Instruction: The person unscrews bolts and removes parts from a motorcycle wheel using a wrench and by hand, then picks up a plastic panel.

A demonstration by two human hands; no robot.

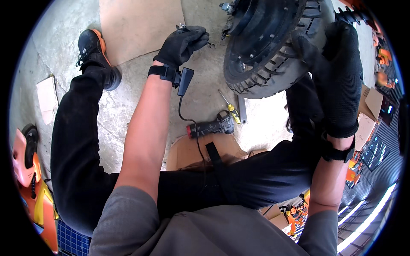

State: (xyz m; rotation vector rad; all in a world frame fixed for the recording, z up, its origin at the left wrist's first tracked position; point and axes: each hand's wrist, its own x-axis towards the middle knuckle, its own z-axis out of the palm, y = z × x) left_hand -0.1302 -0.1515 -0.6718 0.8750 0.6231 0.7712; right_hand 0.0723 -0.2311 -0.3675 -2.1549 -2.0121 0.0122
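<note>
My left hand (185,45), in a black glove, is closed on a small metal tool (182,26), perhaps a spanner, at the upper middle. My gloved right hand (337,68) grips the right side of a knobbly black tyre (277,77) with a dark rim and bolts (272,35). At the tyre's left a threaded axle end (225,7) with a nut sticks out. Below the wheel lie a yellow-handled screwdriver (232,110), a grey metal bar (242,111) and a cordless power tool (212,125) with a red end.
Cardboard sheets (136,25) lie on the concrete floor (64,42), one under the power tool. My legs (74,136) are spread around the work. Orange vehicle parts (40,205) stand at the far left. Cartons (371,102) and orange machines fill the right edge.
</note>
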